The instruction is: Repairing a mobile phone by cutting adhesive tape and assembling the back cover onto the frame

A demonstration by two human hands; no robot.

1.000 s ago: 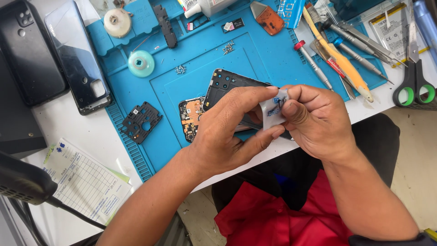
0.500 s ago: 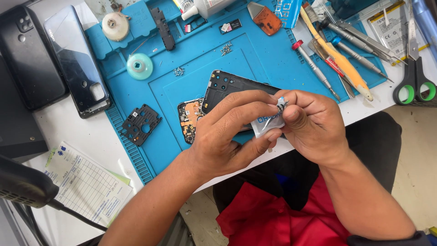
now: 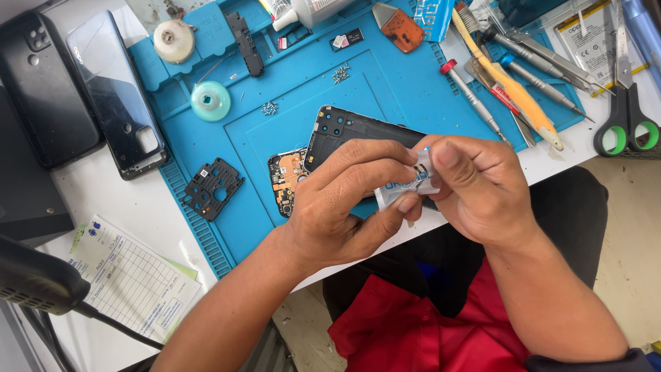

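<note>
My left hand (image 3: 348, 203) and my right hand (image 3: 475, 182) meet over the near edge of the blue work mat (image 3: 385, 76). Both pinch a small clear plastic packet (image 3: 406, 186) with blue print; a tiny part shows at its top between my thumbs. Just behind my hands lies an opened black phone body (image 3: 358, 134), partly hidden by my fingers. An orange circuit board (image 3: 286, 179) lies to its left.
A black plastic frame piece (image 3: 213, 187), tape rolls (image 3: 210, 101), loose screws (image 3: 270, 107) lie on the mat. Two black phone backs (image 3: 117, 93) sit at left, screwdrivers and a yellow tool (image 3: 513, 89) and scissors (image 3: 626, 103) at right, a printed paper form (image 3: 131, 282) at front left.
My hands have shifted slightly and worked the packet between the fingers; the packet now sticks out lower between both thumbs. Nothing on the mat has moved.
</note>
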